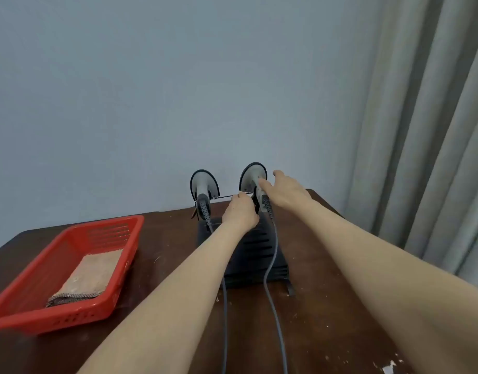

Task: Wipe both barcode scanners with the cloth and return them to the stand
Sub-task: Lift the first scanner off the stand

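Note:
Two grey barcode scanners hang upright on a black stand [255, 255] at the table's far edge. The left scanner [204, 184] hangs untouched. My right hand [285, 191] touches the right scanner [252, 176], with its fingers laid on the handle. My left hand [240, 211] grips the stand's thin wire bar beside that scanner's handle. A folded beige cloth [93, 273] lies in the red basket [70, 318] on the left. Both grey cables run down over the stand towards me.
The brown table [327, 306] has worn white specks on its surface. A pale wall stands right behind the stand, and grey curtains [432, 130] hang at the right. The table's far edge lies just behind the scanners.

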{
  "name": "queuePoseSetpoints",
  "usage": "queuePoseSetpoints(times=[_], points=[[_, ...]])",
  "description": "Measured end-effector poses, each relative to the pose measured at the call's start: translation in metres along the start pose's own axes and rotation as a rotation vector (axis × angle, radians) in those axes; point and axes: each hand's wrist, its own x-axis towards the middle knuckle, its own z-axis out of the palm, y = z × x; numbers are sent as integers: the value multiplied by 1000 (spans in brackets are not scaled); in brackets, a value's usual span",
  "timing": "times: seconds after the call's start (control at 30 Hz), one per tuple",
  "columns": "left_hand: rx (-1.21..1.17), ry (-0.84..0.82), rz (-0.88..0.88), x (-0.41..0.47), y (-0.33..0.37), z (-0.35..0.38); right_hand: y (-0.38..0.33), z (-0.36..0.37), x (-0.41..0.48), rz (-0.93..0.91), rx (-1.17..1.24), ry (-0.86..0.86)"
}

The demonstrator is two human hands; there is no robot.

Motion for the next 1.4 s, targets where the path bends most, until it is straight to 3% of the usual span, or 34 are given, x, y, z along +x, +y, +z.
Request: queuePoseSetpoints(times=[0.27, 0.57, 0.7, 1.4], points=[[24, 8, 22, 2, 0, 5, 1, 8, 3, -4, 52, -48], [-219, 14, -50, 20, -4, 18, -6, 9, 8, 33, 140, -107], [-209, 72, -29, 23, -6, 27, -6, 14, 12, 57, 186, -115], [-114, 114, -1, 27, -11, 31, -6, 29, 7, 58, 99, 78]])
